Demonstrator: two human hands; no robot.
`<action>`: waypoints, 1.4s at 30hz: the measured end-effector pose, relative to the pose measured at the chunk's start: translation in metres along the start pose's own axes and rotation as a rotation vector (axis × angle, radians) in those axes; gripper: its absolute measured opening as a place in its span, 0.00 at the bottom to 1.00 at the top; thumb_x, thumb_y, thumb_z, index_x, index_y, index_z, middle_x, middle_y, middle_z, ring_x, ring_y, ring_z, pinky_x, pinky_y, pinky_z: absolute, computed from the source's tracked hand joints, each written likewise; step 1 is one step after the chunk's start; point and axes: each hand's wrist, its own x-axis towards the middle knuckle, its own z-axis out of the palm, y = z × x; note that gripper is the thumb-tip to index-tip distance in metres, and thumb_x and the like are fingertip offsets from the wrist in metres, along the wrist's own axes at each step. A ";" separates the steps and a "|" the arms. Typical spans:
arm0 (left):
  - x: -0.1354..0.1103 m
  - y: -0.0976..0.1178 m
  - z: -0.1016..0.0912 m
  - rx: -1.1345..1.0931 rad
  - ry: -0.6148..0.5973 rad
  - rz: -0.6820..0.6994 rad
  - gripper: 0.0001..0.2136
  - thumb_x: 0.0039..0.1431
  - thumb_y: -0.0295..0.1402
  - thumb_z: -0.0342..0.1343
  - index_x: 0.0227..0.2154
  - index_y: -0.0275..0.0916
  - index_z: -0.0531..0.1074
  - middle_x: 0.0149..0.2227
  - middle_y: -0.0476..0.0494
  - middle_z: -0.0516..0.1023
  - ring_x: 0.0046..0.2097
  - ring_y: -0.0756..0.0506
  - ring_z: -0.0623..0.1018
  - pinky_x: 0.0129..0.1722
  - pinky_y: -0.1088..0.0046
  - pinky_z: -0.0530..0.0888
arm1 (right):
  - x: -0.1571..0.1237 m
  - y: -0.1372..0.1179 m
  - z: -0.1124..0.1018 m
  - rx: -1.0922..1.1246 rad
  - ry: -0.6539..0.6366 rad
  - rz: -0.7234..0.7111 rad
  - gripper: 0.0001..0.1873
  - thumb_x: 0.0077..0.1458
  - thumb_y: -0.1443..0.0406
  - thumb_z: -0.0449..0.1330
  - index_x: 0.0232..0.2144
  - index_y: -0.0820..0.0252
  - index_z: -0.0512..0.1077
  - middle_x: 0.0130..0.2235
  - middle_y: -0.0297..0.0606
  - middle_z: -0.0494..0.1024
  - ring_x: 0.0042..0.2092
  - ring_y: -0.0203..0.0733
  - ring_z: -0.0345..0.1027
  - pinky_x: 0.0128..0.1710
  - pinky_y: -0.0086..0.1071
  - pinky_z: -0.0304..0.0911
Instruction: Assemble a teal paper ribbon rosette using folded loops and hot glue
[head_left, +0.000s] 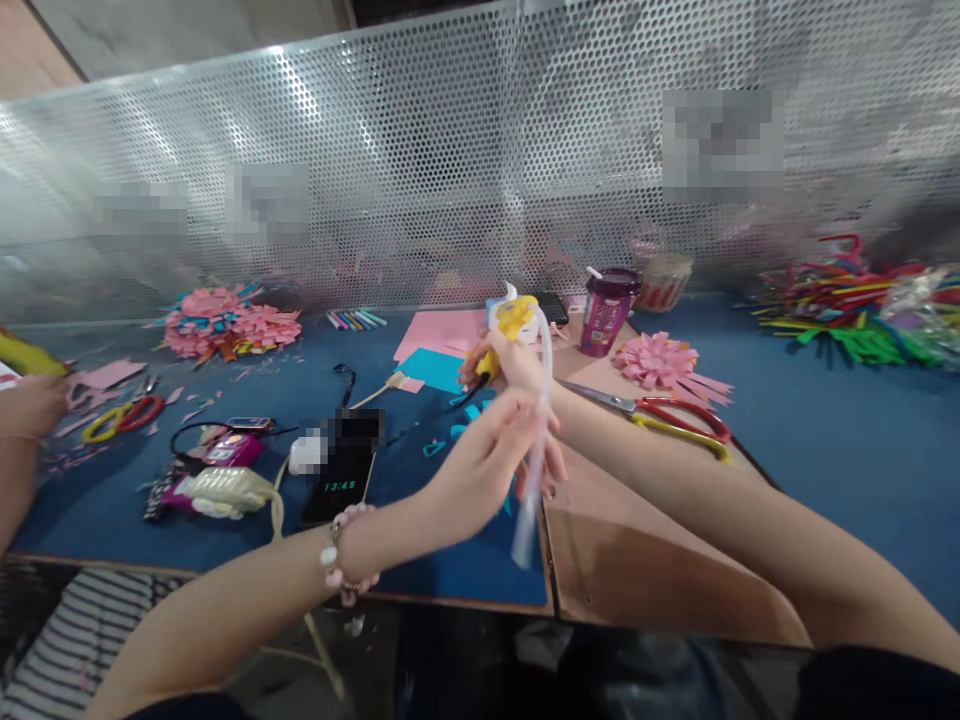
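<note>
My right hand [517, 362] is closed around a yellow hot glue gun [517, 316], with a black cord below its handle. A long translucent glue stick [534, 470] runs from the gun's back end and curves down toward me, its lower end blurred. My left hand [499, 445], a beaded bracelet at its wrist, crosses below the right one with its fingers closed about the stick. Beneath the hands lie blue paper scraps [435, 449] and a blue sheet [431, 370]. Red-and-yellow-handled scissors [679, 420] rest beyond my right forearm.
A purple cup [609, 315] stands behind a pink paper flower [656, 360]. Leftward are a phone [345, 470], cables, a pink paper pile [225, 322] and more scissors [124, 418]. Another person's hand [34, 405] is at far left. Colourful strips [847, 310] lie right, before a perforated metal panel [450, 150].
</note>
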 end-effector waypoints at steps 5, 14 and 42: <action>-0.051 -0.049 -0.016 0.985 -0.366 0.353 0.25 0.65 0.48 0.44 0.52 0.31 0.67 0.53 0.28 0.73 0.57 0.34 0.70 0.57 0.53 0.67 | -0.056 -0.015 -0.005 0.184 0.045 0.032 0.06 0.47 0.64 0.51 0.31 0.57 0.58 0.23 0.29 0.67 0.16 0.31 0.57 0.16 0.28 0.55; -0.096 -0.091 -0.025 1.288 -0.349 0.225 0.37 0.60 0.50 0.51 0.65 0.30 0.52 0.66 0.29 0.55 0.67 0.31 0.50 0.64 0.48 0.57 | -0.153 -0.015 -0.017 -0.060 0.195 0.425 0.17 0.51 0.51 0.60 0.37 0.55 0.65 0.18 0.23 0.64 0.10 0.35 0.58 0.07 0.27 0.51; -0.115 -0.085 -0.020 1.385 -0.431 0.390 0.25 0.66 0.39 0.47 0.61 0.29 0.59 0.64 0.35 0.60 0.67 0.38 0.54 0.64 0.63 0.60 | -0.200 0.011 -0.035 -0.283 0.061 0.804 0.14 0.55 0.55 0.53 0.34 0.60 0.65 0.26 0.31 0.70 0.23 0.34 0.65 0.22 0.28 0.62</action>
